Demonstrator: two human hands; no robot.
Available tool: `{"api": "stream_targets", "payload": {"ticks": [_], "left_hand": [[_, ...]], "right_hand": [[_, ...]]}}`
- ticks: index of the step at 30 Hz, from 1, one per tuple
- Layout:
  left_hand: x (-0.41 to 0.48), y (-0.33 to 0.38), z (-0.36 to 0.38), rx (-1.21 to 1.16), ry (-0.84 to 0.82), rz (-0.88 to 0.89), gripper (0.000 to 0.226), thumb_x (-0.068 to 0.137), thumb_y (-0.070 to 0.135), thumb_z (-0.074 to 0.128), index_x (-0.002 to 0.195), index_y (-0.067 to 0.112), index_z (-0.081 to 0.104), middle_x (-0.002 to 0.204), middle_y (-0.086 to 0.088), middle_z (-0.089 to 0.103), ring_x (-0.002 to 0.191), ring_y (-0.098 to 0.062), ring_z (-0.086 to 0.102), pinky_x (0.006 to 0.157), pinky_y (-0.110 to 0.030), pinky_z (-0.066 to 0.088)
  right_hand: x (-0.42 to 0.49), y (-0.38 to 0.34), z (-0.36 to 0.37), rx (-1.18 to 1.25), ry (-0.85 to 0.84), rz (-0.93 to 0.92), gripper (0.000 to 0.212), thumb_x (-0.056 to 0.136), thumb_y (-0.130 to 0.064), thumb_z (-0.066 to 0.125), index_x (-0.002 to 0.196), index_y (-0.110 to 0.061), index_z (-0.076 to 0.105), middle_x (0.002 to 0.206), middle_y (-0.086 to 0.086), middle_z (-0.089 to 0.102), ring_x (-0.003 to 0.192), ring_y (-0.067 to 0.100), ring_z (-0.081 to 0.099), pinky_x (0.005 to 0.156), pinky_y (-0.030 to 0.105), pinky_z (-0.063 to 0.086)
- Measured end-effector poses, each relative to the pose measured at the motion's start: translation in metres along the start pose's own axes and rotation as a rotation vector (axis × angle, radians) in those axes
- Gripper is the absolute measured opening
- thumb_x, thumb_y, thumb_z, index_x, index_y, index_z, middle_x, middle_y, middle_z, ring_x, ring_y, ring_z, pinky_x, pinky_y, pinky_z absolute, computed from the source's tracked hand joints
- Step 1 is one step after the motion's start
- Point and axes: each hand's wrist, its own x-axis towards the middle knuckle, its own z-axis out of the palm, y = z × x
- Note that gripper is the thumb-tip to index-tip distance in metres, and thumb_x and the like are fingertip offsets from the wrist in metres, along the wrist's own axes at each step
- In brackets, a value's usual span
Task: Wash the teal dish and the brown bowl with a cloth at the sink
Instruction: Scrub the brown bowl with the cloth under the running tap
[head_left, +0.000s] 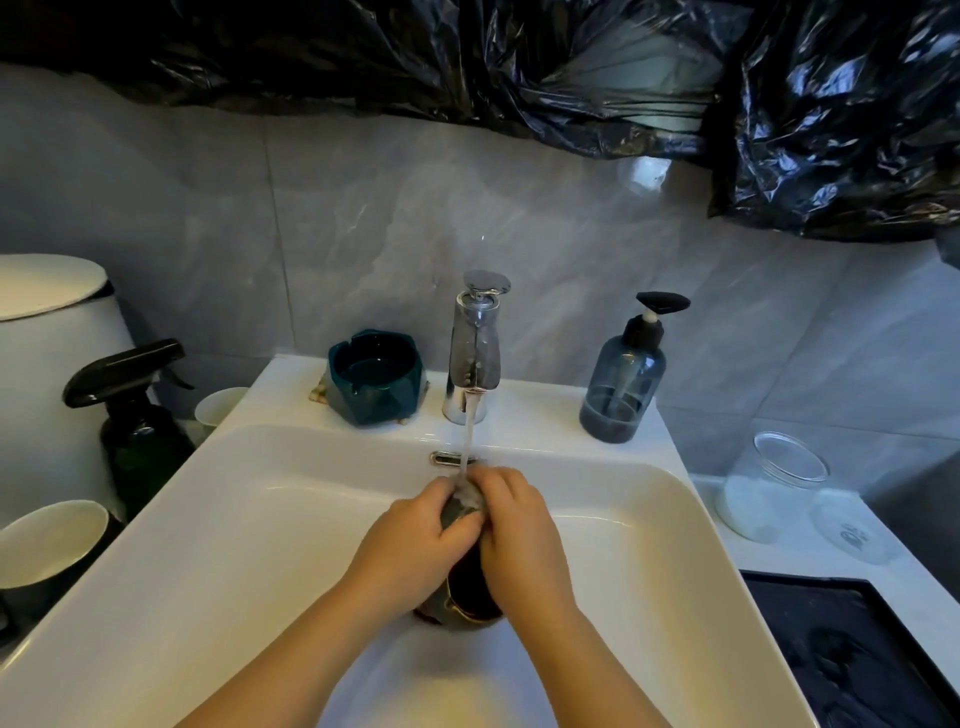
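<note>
My left hand (415, 535) and my right hand (519, 525) both grasp the grey cloth (464, 506) under the running water of the chrome faucet (474, 348). Just below my hands the brown bowl (465, 597) lies in the white sink (208, 519). Beyond my left hand the teal dish (373, 376) stands on the sink ledge. Beyond my right hand stands a blue soap dispenser (626, 387). The wall is grey marble tile (311, 223), with black plastic sheeting (519, 62) above.
</note>
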Motion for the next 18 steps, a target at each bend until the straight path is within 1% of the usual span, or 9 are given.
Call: {"api": "stream_targets", "payload": {"ticks": [2, 3, 6, 9, 11, 12, 14, 16, 18], "left_hand": [[0.0, 0.0, -0.002, -0.024, -0.004, 0.012, 0.017, 0.09, 0.038, 0.052, 0.106, 0.031, 0.051, 0.094, 0.003, 0.067, 0.087, -0.015, 0.063, 0.079, -0.039, 0.053], [0.0, 0.0, -0.003, -0.027, 0.012, 0.023, 0.016, 0.089, 0.039, 0.052, 0.103, 0.031, 0.051, 0.092, 0.003, 0.067, 0.086, -0.015, 0.063, 0.078, -0.039, 0.053], [-0.002, 0.0, -0.005, -0.029, 0.096, 0.037, 0.014, 0.088, 0.039, 0.053, 0.099, 0.031, 0.051, 0.086, 0.005, 0.066, 0.082, -0.016, 0.062, 0.076, -0.04, 0.053], [-0.003, 0.001, -0.004, -0.039, 0.19, 0.056, 0.01, 0.09, 0.032, 0.054, 0.099, 0.03, 0.05, 0.08, 0.01, 0.064, 0.079, -0.015, 0.062, 0.073, -0.039, 0.052], [-0.005, 0.003, -0.003, -0.039, 0.265, 0.071, 0.012, 0.09, 0.032, 0.054, 0.101, 0.029, 0.05, 0.079, 0.011, 0.062, 0.079, -0.016, 0.061, 0.071, -0.037, 0.052], [-0.006, 0.004, -0.002, -0.034, 0.312, 0.073, 0.013, 0.09, 0.033, 0.054, 0.101, 0.029, 0.048, 0.079, 0.01, 0.062, 0.079, -0.017, 0.061, 0.07, -0.036, 0.051], [-0.007, 0.005, -0.003, -0.02, 0.379, 0.069, 0.014, 0.09, 0.034, 0.053, 0.101, 0.031, 0.044, 0.081, 0.009, 0.06, 0.08, -0.018, 0.06, 0.068, -0.033, 0.049], [-0.007, 0.003, -0.006, -0.034, 0.359, 0.05, 0.014, 0.091, 0.033, 0.053, 0.1, 0.03, 0.042, 0.081, 0.011, 0.059, 0.08, -0.018, 0.06, 0.067, -0.032, 0.048], [-0.004, 0.0, -0.01, -0.126, 0.244, 0.018, 0.014, 0.091, 0.029, 0.055, 0.098, 0.027, 0.043, 0.082, 0.01, 0.061, 0.08, -0.015, 0.061, 0.069, -0.032, 0.051]], "right_hand": [[0.001, 0.001, -0.004, -0.013, -0.016, -0.097, 0.04, 0.094, -0.019, 0.045, 0.133, -0.029, 0.045, 0.135, -0.009, 0.047, 0.121, 0.012, 0.044, 0.097, 0.02, 0.036], [0.002, 0.003, -0.005, 0.002, -0.017, -0.071, 0.041, 0.094, -0.018, 0.046, 0.133, -0.029, 0.045, 0.134, -0.009, 0.049, 0.12, 0.012, 0.046, 0.095, 0.019, 0.037], [0.003, 0.008, -0.003, 0.078, 0.019, 0.127, 0.034, 0.091, -0.017, 0.049, 0.123, -0.027, 0.049, 0.118, -0.003, 0.058, 0.105, 0.016, 0.055, 0.079, 0.021, 0.041], [0.002, 0.006, 0.004, 0.212, 0.052, 0.305, 0.014, 0.091, -0.018, 0.049, 0.103, -0.023, 0.048, 0.099, 0.001, 0.062, 0.09, 0.02, 0.058, 0.074, 0.03, 0.047], [0.001, 0.004, 0.011, 0.385, 0.069, 0.46, 0.005, 0.09, -0.02, 0.049, 0.095, -0.019, 0.049, 0.092, 0.002, 0.062, 0.085, 0.02, 0.059, 0.072, 0.031, 0.05], [0.001, 0.002, 0.014, 0.498, 0.055, 0.548, 0.008, 0.088, -0.021, 0.049, 0.093, -0.015, 0.052, 0.09, 0.005, 0.063, 0.082, 0.021, 0.06, 0.071, 0.032, 0.051], [-0.001, -0.005, 0.02, 0.726, -0.047, 0.675, 0.015, 0.077, -0.023, 0.051, 0.087, -0.014, 0.059, 0.084, 0.01, 0.067, 0.078, 0.024, 0.062, 0.064, 0.032, 0.05], [-0.003, -0.008, 0.025, 0.837, -0.086, 0.702, 0.019, 0.07, -0.023, 0.052, 0.085, -0.016, 0.06, 0.082, 0.009, 0.067, 0.078, 0.025, 0.063, 0.065, 0.034, 0.052], [-0.002, -0.006, 0.02, 0.719, -0.005, 0.642, 0.012, 0.08, -0.018, 0.053, 0.092, -0.018, 0.054, 0.087, 0.004, 0.063, 0.081, 0.019, 0.061, 0.074, 0.034, 0.054]]}}
